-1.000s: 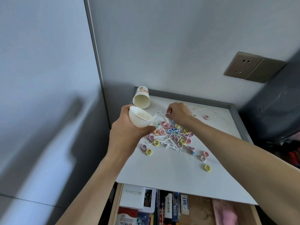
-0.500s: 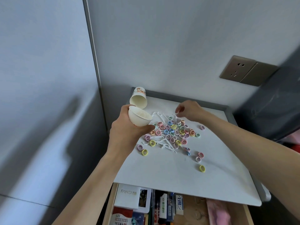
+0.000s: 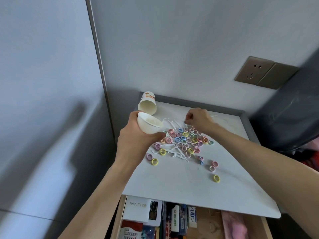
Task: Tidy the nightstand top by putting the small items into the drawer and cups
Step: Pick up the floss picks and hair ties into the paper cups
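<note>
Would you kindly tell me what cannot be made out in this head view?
- Head view: whether the right hand pinches anything; its own curled fingers hide the tips.
- Head view: what lies in the white cup gripped by the left hand; its inside is a pale blur.
- Head view: the front of the drawer, cut off by the bottom edge.
- Head view: the dark object at right, blurred and cut by the edge.

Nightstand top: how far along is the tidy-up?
Early. Done: the drawer is open. In hand: the left hand holds a white cup tilted toward the pile; the right hand curls its fingers at the pile's far edge, grasp unclear. Left: a heap of hair ties and floss picks lies on top, and the printed cup lies tipped over.
</note>
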The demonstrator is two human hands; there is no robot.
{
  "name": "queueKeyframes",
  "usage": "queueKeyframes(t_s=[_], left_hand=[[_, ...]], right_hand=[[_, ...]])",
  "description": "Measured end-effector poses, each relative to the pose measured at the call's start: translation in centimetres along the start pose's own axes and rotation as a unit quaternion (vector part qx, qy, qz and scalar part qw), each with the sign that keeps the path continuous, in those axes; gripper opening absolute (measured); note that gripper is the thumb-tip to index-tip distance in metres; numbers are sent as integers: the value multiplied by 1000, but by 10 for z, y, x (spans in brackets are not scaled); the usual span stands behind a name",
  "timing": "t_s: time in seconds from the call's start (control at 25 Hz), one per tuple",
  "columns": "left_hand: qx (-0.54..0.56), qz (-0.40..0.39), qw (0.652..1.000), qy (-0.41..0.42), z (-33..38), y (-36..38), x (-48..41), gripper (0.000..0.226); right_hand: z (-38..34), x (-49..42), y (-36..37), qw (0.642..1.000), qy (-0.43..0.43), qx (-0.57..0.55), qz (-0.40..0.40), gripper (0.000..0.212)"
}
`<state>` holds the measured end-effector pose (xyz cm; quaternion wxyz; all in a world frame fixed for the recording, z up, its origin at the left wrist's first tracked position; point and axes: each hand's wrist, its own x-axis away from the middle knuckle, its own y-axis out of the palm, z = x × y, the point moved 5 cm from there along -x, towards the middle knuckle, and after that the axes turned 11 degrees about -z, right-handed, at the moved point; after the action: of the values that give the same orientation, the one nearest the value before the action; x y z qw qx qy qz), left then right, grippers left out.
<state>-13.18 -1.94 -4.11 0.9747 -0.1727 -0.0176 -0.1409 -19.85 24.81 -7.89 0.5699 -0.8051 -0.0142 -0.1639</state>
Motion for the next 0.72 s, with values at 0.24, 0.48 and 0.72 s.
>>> queueKeyframes(t_s=[0.24, 0.48, 0.72], left_hand=[[1, -3, 1000, -1, 2, 4, 1, 70], [12, 8, 1000, -4, 0, -2, 2, 68], [9, 14, 1000, -9, -3, -3, 1, 67]], right_hand=[[18, 4, -8, 998, 39, 9, -55, 11], [-16, -7, 13, 995, 90, 3, -31, 45], [-55, -15, 30, 996, 70, 50, -16, 26]])
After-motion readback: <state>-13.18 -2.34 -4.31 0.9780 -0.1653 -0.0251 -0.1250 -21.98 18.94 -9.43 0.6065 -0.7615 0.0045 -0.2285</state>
